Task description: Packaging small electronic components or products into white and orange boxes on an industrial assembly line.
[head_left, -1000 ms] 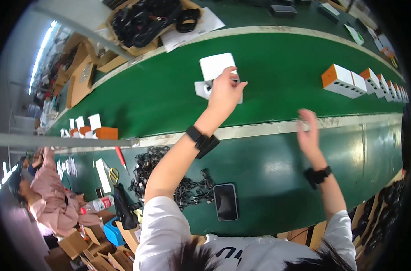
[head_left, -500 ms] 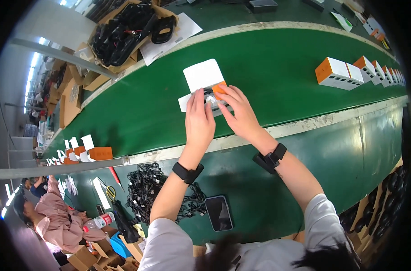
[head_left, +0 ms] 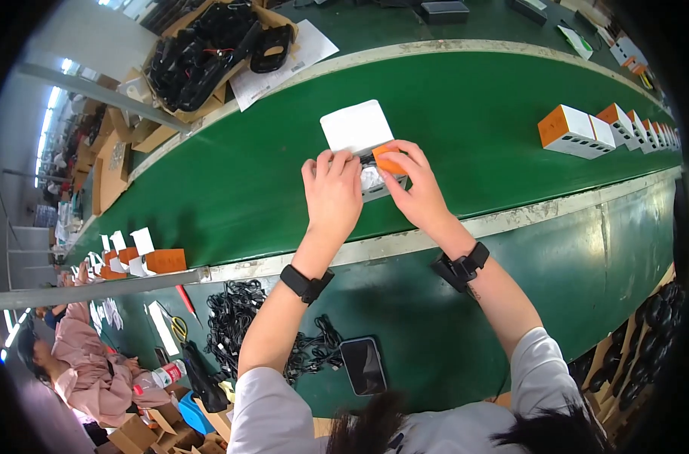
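Note:
A small white and orange carton (head_left: 357, 127) stands on the green belt with its white lid raised at the far side. Inside it show a dark cable (head_left: 365, 160) and a shiny whitish item (head_left: 370, 178) that I cannot make out. My left hand (head_left: 334, 191) is curled over the carton's left side, its fingertips partly hidden, covering the side flap. With thumb and fingers, my right hand (head_left: 418, 189) grips the orange flap (head_left: 390, 160) at the right end of the carton.
Closed cartons (head_left: 577, 132) line the belt at right; open-lidded ones (head_left: 165, 260) stand at left. On the near table lie a heap of black cables (head_left: 234, 321), a phone (head_left: 362, 366), scissors (head_left: 179, 328) and a red-handled tool (head_left: 185, 299). A co-worker (head_left: 94, 363) sits at left.
My left hand's fingers have moved from the front of the opening onto the left flap and curled. The carton has shifted slightly right; the belt's other cartons have shifted a little in view.

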Demonstrator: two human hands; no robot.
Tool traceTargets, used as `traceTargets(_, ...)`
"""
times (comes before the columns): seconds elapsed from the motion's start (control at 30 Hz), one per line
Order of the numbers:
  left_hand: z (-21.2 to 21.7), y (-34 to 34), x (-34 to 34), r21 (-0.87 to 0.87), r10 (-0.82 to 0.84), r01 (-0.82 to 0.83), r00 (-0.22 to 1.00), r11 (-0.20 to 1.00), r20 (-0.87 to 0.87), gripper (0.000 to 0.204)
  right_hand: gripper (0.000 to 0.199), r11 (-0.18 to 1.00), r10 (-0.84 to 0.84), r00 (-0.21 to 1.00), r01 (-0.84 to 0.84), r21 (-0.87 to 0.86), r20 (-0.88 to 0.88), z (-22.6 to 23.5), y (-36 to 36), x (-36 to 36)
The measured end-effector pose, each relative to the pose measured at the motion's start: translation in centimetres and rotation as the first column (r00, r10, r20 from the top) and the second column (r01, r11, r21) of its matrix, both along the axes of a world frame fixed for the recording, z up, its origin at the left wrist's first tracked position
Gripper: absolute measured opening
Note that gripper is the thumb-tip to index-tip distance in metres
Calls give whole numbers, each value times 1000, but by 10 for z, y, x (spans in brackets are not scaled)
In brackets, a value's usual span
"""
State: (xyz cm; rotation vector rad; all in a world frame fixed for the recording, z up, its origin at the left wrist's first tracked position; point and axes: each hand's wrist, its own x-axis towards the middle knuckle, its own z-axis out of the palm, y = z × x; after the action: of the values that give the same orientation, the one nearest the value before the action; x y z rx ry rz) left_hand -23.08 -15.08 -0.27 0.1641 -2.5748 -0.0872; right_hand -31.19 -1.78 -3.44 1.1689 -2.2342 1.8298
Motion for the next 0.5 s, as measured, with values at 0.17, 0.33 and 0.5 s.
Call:
traceTargets(0.17,5,-2,-9,2,-14,14,995,1000,94,14,22,1000,-12,998,13,-11,60,-8,5,-1)
traceTargets(0.33,8,-4,-21,-80,-31,58,953,995,301,13,21,999,-26,998,28,-25,65,-11,5,-4)
traceTargets(0.5,-2,6,-14,553,54,57,982,831,-182,15,22,998,-47,990,52,-38,134,-11,10,-2)
